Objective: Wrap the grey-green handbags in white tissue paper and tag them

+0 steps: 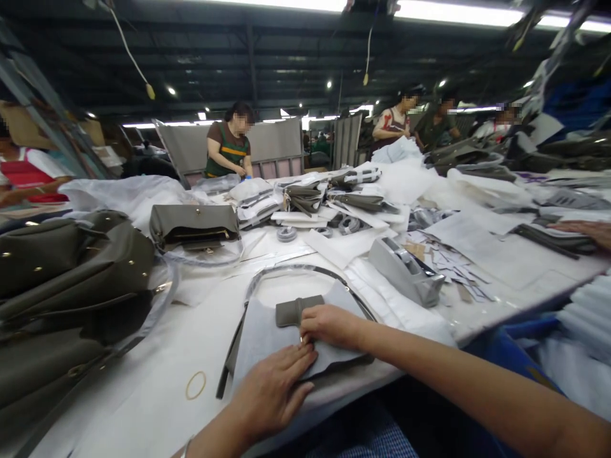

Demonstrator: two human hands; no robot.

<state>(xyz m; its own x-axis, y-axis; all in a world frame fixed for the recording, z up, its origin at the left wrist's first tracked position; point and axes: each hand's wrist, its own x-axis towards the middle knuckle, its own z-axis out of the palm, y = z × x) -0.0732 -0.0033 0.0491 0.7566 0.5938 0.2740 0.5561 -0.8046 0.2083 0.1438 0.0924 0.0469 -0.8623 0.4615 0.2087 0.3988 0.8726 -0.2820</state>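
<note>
An olive-grey handbag (232, 351) lies flat in front of me, mostly covered by a pale sheet of wrapping paper (260, 337). Its curved handle (286, 268), wrapped in clear film, arches away from me. On top of the paper rests the bag's olive closure tab (289, 313). My right hand (334, 326) has its fingers curled in and pressed together at the tab's near end. My left hand (274, 389) lies over the paper, fingers stretched out, with their tips meeting the right fingertips. A small metallic glint shows between the hands; the rest there is hidden.
Olive bags (71, 280) are piled at left, with another bag (195, 222) behind. A grey tape dispenser (405, 270) stands right of my work, near scattered paper tags (453, 261). A yellow rubber band (195, 385) lies nearby. A co-worker's hand (585, 230) is at far right.
</note>
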